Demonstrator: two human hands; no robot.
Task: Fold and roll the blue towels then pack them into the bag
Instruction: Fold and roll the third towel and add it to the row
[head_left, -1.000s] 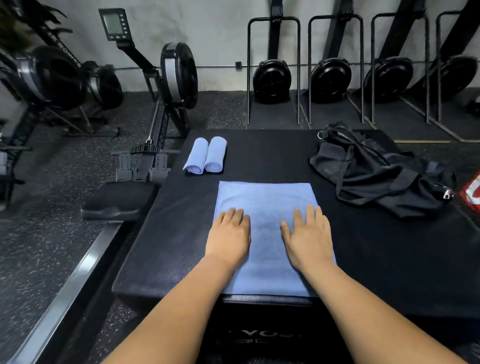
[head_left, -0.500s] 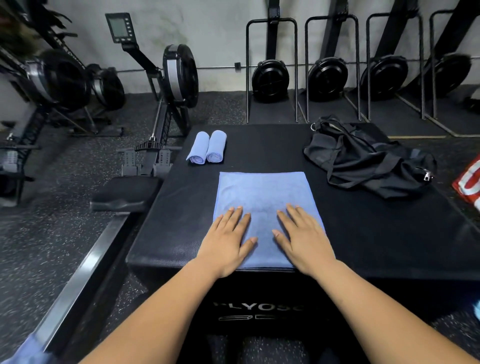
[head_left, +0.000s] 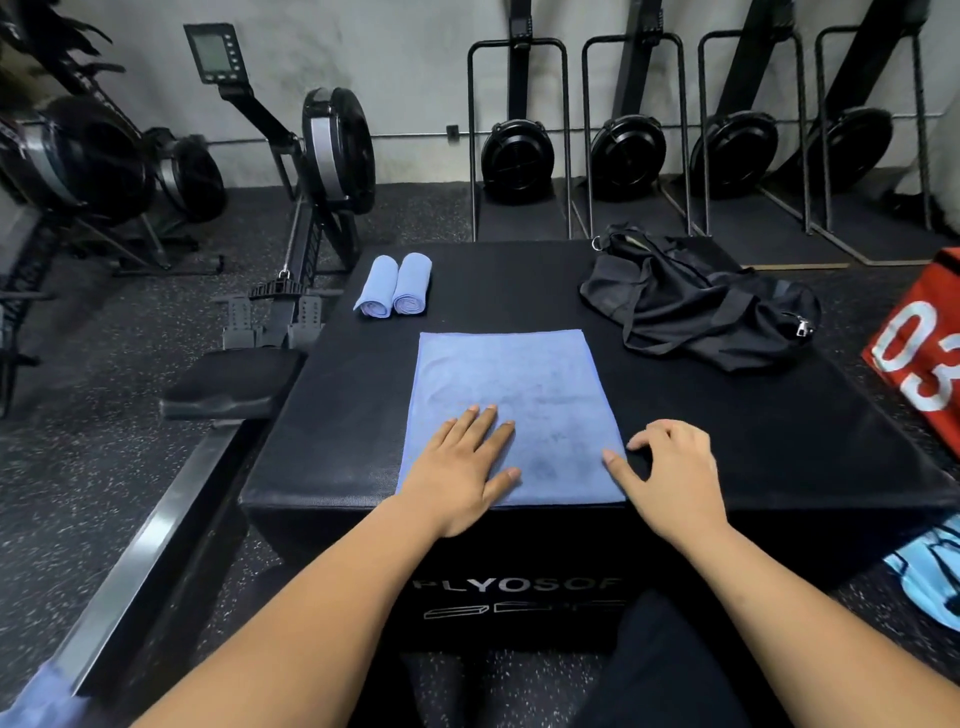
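A folded blue towel (head_left: 511, 395) lies flat on the black plyo box (head_left: 727, 452), its near edge at the box's front edge. My left hand (head_left: 462, 467) rests flat on the towel's near left part, fingers straight. My right hand (head_left: 670, 467) is at the towel's near right edge, mostly on the box, fingers bent, thumb tip touching the towel's edge. Two rolled blue towels (head_left: 395, 286) lie side by side at the box's far left. A crumpled black bag (head_left: 696, 306) sits at the far right of the box.
A rowing machine (head_left: 311, 208) and its rail (head_left: 145, 545) run along the box's left side. More rowers stand upright by the wall (head_left: 623, 150). A red box with white numbers (head_left: 919, 343) and light blue cloth (head_left: 930, 571) lie on the floor right.
My right hand has slid right, off the towel's middle to its right edge, and its fingers have bent. The left hand stays flat on the towel. The camera view shifted back.
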